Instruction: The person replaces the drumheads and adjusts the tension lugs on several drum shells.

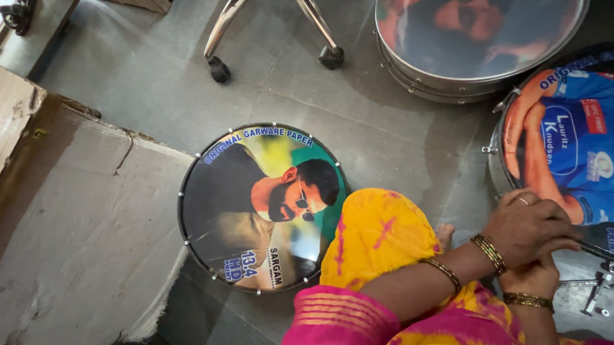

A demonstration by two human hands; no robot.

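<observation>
Fingers first: the left hand (531, 229) lies on top, fingers (565, 241) curled and pressed down over the dark rim of the round printed-skin drum with the blue-jersey picture (586, 140), which sits at about 2 o'clock in the view. The right hand (531, 275) is tucked underneath the left, at about 4 o'clock; its fingers are hidden, so I cannot tell whether they are closed on anything or just bracing. No tool shows in either hand.

Both wrists carry gold bangles (490, 253). The forearms run up from the bottom edge, out of a yellow and pink patterned garment (377, 297), and cross at the wrists, left over right, both bearing on the same spot of the rim.

Progress, as a judgement: this drum has its skin seated and metal tension hooks (493, 150) showing along its left edge. Loose silver hooks and bolts (594, 289) lie on the grey floor (367, 119) just beside the hands, so some fittings look not yet mounted.

Round about: a second round drum with a sunglasses portrait (262, 205) lies flat near centre, at 9 o'clock from the hands, well apart. A third drum with a metal shell (472, 33) is at 12 o'clock. Chrome chair legs on castors (217, 67) stand at 11 o'clock. Worn brown cardboard (62, 221) fills the left.
</observation>
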